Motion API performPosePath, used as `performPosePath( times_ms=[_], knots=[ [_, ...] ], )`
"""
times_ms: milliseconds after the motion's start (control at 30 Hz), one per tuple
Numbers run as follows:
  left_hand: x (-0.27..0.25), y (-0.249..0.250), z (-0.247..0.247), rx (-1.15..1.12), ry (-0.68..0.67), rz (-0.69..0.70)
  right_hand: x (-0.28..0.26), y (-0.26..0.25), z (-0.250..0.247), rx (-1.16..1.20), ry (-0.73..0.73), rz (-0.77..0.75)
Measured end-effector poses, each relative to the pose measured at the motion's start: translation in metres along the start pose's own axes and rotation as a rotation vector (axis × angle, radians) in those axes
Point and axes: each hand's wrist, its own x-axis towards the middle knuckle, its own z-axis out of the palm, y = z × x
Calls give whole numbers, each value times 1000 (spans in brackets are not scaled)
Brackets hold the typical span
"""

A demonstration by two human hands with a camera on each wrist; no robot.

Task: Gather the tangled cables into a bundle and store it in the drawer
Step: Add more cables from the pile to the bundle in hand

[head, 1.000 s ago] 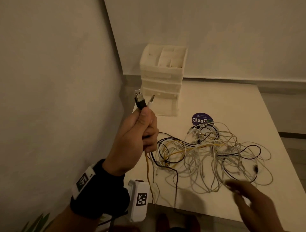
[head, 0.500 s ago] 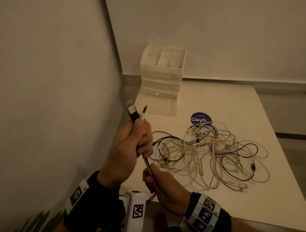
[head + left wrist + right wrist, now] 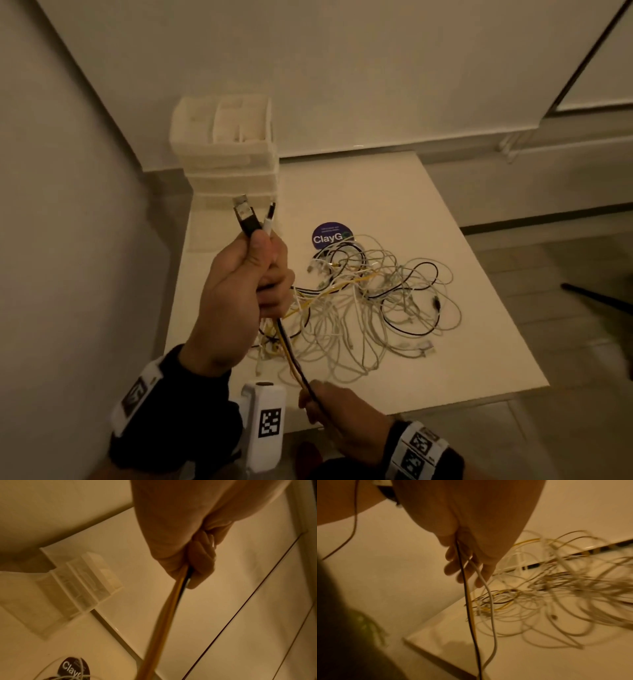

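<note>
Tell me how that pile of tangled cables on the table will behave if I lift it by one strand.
The tangled cables look thin and floppy, so loops would likely sag and trail. They cross one another heavily, so one strand would probably drag neighbours along. The pile seems light, so it may slide across the smooth table rather than stay put.

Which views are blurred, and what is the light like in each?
Head view: dim and warm, fairly sharp on the left hand and cable tangle. Left wrist view: amber, soft throughout. Right wrist view: amber, cable loops smeared by motion; right hand in shadow.
</note>
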Motion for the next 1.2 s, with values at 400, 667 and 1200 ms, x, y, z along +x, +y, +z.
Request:
performPosePath(
  times_ms=[400,667,1200],
  knots=[
    [24,-24,39,-29,-80,-18,-29,166,-127,544,637,1188],
    [38,-25,43,28,-29,4,5,186,-137,801,783,1185],
    [70,-22,59,164,200,-11,44,-43,-247,1281,575,202]
  ],
)
